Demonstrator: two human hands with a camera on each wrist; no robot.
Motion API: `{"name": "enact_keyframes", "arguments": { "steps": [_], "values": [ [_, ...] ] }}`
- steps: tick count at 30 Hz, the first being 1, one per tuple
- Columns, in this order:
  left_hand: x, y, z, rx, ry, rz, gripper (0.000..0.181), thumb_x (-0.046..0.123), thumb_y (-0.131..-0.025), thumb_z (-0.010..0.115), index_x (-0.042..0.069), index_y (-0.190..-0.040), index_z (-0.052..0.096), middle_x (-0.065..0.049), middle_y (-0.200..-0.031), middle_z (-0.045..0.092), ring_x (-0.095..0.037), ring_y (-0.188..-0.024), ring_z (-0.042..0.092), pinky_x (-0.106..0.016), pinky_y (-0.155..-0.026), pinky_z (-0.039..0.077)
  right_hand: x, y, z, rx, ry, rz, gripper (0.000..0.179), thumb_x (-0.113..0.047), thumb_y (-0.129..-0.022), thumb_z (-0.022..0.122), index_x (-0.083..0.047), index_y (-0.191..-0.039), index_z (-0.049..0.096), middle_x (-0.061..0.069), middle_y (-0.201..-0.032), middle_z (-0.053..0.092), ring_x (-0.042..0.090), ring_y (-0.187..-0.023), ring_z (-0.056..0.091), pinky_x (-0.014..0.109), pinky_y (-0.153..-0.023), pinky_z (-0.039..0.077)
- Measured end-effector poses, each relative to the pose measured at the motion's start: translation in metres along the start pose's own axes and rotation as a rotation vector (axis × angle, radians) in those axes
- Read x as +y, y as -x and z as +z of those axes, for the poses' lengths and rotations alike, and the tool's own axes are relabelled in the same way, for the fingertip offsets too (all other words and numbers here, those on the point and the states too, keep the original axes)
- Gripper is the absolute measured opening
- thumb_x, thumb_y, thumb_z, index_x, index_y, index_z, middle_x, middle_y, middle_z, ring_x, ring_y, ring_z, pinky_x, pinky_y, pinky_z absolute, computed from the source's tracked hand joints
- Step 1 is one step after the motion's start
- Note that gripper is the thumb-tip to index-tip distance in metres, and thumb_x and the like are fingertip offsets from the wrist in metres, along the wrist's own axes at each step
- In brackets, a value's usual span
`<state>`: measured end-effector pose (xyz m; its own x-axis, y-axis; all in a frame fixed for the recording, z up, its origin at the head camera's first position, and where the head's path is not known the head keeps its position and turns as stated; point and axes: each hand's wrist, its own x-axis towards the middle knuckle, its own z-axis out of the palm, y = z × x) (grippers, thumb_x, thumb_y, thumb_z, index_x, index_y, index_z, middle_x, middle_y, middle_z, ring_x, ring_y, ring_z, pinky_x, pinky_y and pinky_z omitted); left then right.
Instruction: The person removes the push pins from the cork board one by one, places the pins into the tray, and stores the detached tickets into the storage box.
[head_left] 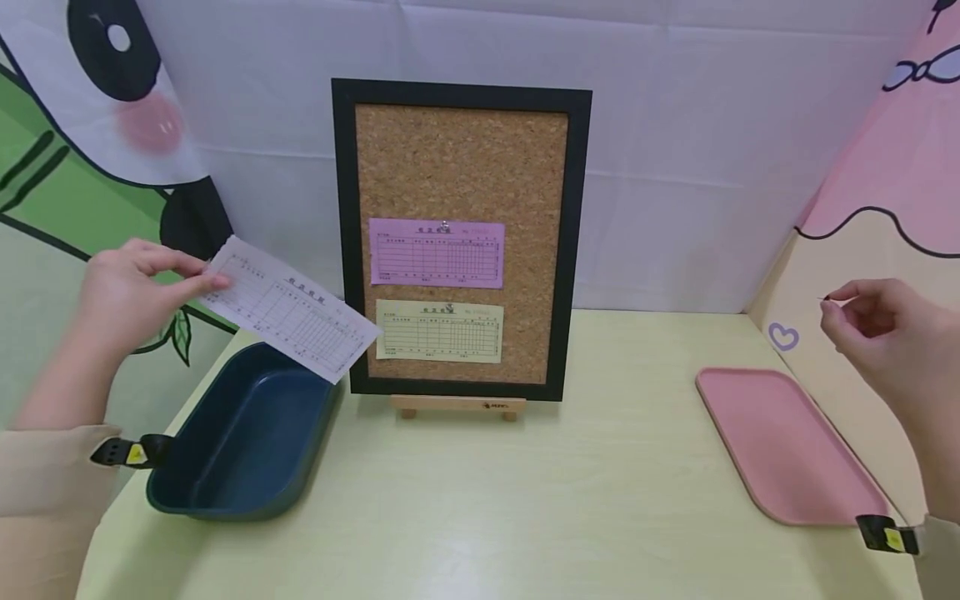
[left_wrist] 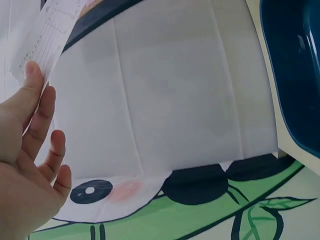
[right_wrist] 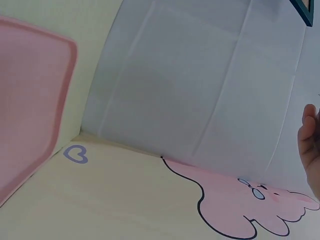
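Observation:
My left hand (head_left: 138, 292) pinches a white printed receipt slip (head_left: 292, 308) by one corner, thumb against fingers. The slip tilts down to the right, its lower corner reaching in front of the corkboard's left frame. In the left wrist view, the other fingers of the left hand (left_wrist: 37, 145) are loosely bent. Over on the right, my right hand (head_left: 885, 325) pinches a tiny pin (head_left: 823, 298) whose thin point faces left. Upright on the black-framed corkboard (head_left: 461, 158) are a purple slip (head_left: 437, 267) and a yellow slip (head_left: 438, 342), each with a pin near its top.
A wooden easel foot (head_left: 459, 405) supports the corkboard on the pale table (head_left: 480, 500). Left of it stands a deep blue bin (head_left: 240, 500); at right lies a shallow pink tray (head_left: 787, 442). A printed cloth (head_left: 675, 167) hangs behind.

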<state>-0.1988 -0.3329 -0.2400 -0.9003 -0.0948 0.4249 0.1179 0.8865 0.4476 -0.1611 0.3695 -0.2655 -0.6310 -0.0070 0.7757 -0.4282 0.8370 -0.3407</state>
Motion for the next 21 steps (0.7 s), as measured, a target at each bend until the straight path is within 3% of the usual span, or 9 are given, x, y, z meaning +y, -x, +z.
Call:
{"name": "enact_keyframes", "arguments": {
  "steps": [3,6,13,17,21],
  "values": [
    [-0.006,-0.002,0.0,-0.061,-0.029,-0.007,0.048,0.04,-0.084,0.07,-0.005,-0.101,0.069,-0.02,-0.108,0.05,-0.035,-0.102,0.04,-0.036,-0.071,0.033,0.005,0.005,0.001,-0.009,0.024,0.01,0.012,0.001,-0.079,0.067,0.003,-0.091,0.065,-0.039,-0.067,0.044,-0.019,-0.054,0.038,0.002,-0.051,0.031],
    [-0.012,-0.005,-0.001,-0.108,-0.053,-0.01,0.047,0.04,-0.083,0.07,-0.004,-0.099,0.07,-0.021,-0.111,0.049,-0.04,-0.105,0.04,-0.041,-0.072,0.033,0.01,0.01,0.002,-0.018,0.035,0.026,0.012,-0.002,-0.08,0.067,0.002,-0.091,0.065,-0.039,-0.067,0.044,-0.02,-0.055,0.039,0.001,-0.051,0.031],
    [-0.028,-0.008,-0.001,-0.207,-0.134,0.07,0.037,0.039,-0.08,0.074,0.003,-0.09,0.073,-0.02,-0.101,0.055,-0.037,-0.093,0.046,-0.044,-0.07,0.036,0.027,0.022,0.008,-0.027,0.009,0.006,0.012,0.004,-0.075,0.068,0.001,-0.087,0.066,-0.037,-0.065,0.046,-0.02,-0.055,0.041,-0.001,-0.055,0.033],
    [-0.039,-0.011,0.001,-0.253,-0.173,0.109,0.032,0.039,-0.077,0.077,0.008,-0.085,0.075,-0.011,-0.086,0.065,-0.029,-0.084,0.051,-0.037,-0.064,0.039,0.038,0.029,0.011,-0.053,0.031,0.011,0.015,0.004,-0.073,0.07,-0.001,-0.086,0.067,-0.036,-0.065,0.046,-0.019,-0.055,0.04,0.0,-0.055,0.032],
    [-0.051,-0.014,0.004,-0.317,-0.199,0.109,0.033,0.041,-0.076,0.077,0.009,-0.085,0.074,-0.004,-0.074,0.067,-0.022,-0.075,0.052,-0.031,-0.061,0.039,0.047,0.036,0.012,-0.088,0.036,0.023,0.015,0.004,-0.073,0.07,-0.004,-0.085,0.066,-0.035,-0.065,0.046,-0.019,-0.054,0.04,0.001,-0.054,0.032]
  ]
}}
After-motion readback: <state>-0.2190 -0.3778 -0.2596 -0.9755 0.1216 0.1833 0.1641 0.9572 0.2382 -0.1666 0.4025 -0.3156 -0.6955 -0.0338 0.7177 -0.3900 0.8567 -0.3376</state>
